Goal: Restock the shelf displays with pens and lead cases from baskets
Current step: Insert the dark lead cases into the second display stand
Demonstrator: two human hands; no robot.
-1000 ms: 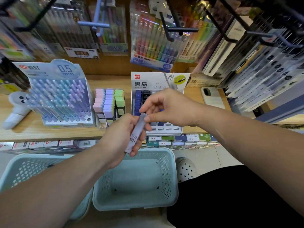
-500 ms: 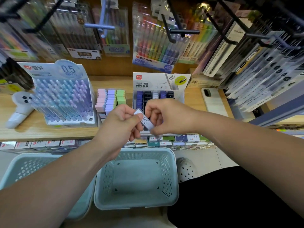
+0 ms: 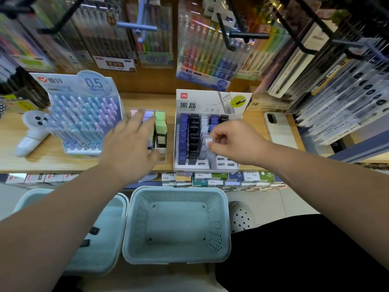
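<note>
Currently a pale lead case (image 3: pixel 208 142) is being pinched by the right hand (image 3: pixel 235 143) over the slotted lead-case display (image 3: pixel 195 102), while the left hand (image 3: pixel 128 146) is being held open, fingers spread, before the eraser box (image 3: pixel 161 121).

Wooden shelf (image 3: pixel 52 163) against a wood-panelled back wall (image 3: pixel 151 81); pale tiled floor (image 3: pixel 273 207) below.

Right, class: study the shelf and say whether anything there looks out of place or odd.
A white phone lies flat on the wooden shelf, right of the lead-case display; it looks out of place among stationery. Nothing appears spilled or damaged.
</note>
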